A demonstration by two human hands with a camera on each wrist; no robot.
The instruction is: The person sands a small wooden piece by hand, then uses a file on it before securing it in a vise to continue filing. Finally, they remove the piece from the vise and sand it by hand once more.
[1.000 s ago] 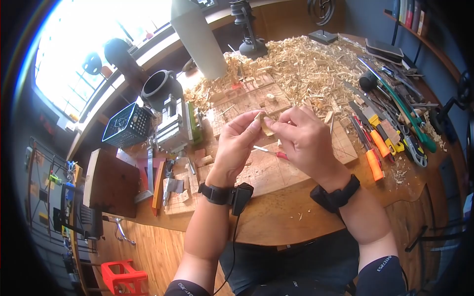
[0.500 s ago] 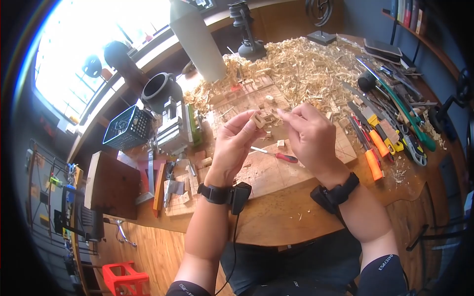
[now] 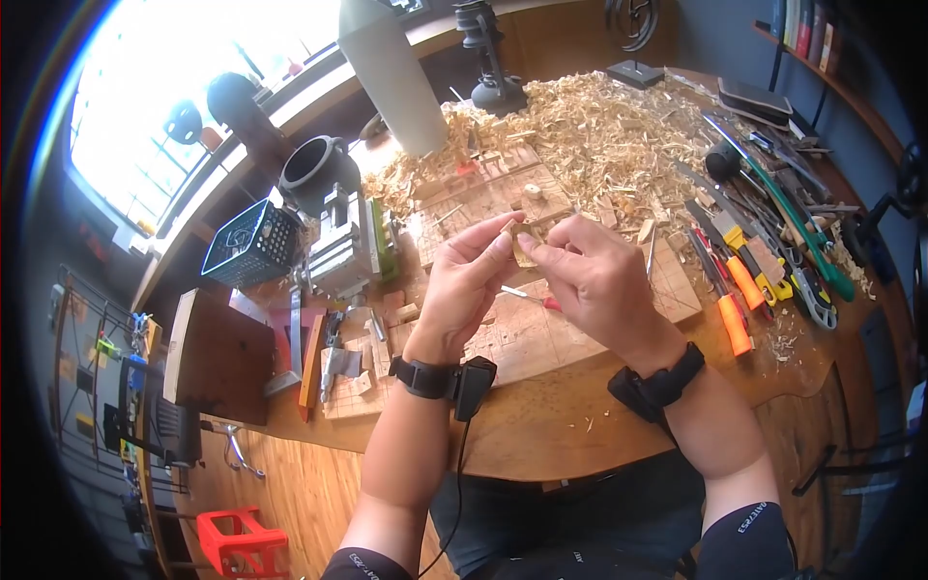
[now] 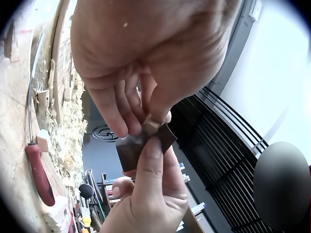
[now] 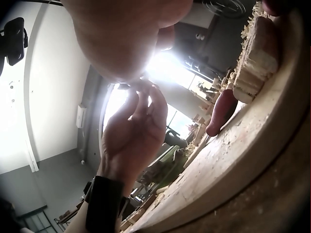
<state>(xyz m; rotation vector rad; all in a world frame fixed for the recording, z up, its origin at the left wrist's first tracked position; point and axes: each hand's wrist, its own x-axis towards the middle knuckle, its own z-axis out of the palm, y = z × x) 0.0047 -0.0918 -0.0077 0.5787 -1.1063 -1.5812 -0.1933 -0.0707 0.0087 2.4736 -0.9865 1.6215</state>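
Note:
In front of the chest, my left hand pinches a small pale wood block between thumb and fingers. My right hand meets it there, thumb and fingertips pinching a small brown sheet that looks like sandpaper. In the left wrist view the sheet lies right against the block, and fingers hide most of the block. Below the hands, a slim-bladed carving tool with a red handle lies on the wooden work board. The right wrist view shows the fingertips from below, with the block hidden.
Wood shavings heap up across the back of the bench. Saws, files and orange-handled cutters lie to the right. At left stand a metal vise, a dark crate and a brown wooden box. A tall pale cylinder rises behind.
Half a second ago my right hand was apart from the left, off to the right, and the block showed in the left fingers. It has come back to the block, much as one second ago.

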